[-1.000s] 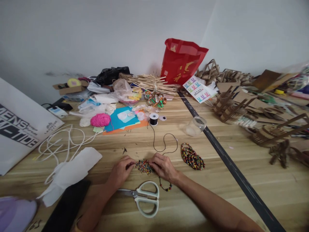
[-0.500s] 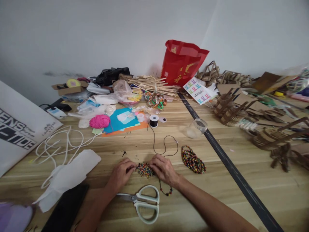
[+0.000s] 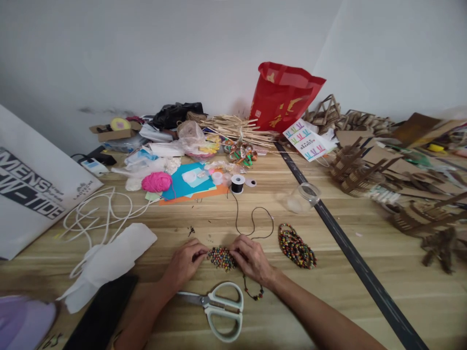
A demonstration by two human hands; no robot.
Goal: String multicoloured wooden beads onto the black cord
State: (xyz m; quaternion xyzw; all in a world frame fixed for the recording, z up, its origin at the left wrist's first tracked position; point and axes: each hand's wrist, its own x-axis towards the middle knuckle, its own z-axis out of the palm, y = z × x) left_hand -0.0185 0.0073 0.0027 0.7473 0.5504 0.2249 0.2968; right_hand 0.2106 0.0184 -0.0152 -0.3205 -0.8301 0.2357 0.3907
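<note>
A small pile of multicoloured beads (image 3: pixel 222 258) lies on the wooden table between my hands. At its left edge, my left hand (image 3: pixel 185 265) has thumb and fingertips pinched together; whatever is between them is too small to make out. My right hand (image 3: pixel 253 258) is closed at the pile's right edge, pinching a black cord (image 3: pixel 273 224) that runs from the spool (image 3: pixel 237 183). Below this hand, a short strand with a few beads (image 3: pixel 258 296) rests on the table. White-handled scissors (image 3: pixel 224 311) lie just in front of the pile, blades pointing left.
Finished-looking bead strings (image 3: pixel 297 246) lie coiled to the right, near a clear jar (image 3: pixel 305 197). White cable (image 3: pixel 109 214) and crumpled paper (image 3: pixel 113 262) are at left. Behind are pink yarn (image 3: pixel 156 182), blue sheets (image 3: pixel 178 187) and a red bag (image 3: pixel 284 99); small woven baskets (image 3: pixel 352 167) crowd the right.
The whole view has shifted slightly, so things appear a little farther right. Both hands keep nearly the same place at the bead pile, fingers still pinched.
</note>
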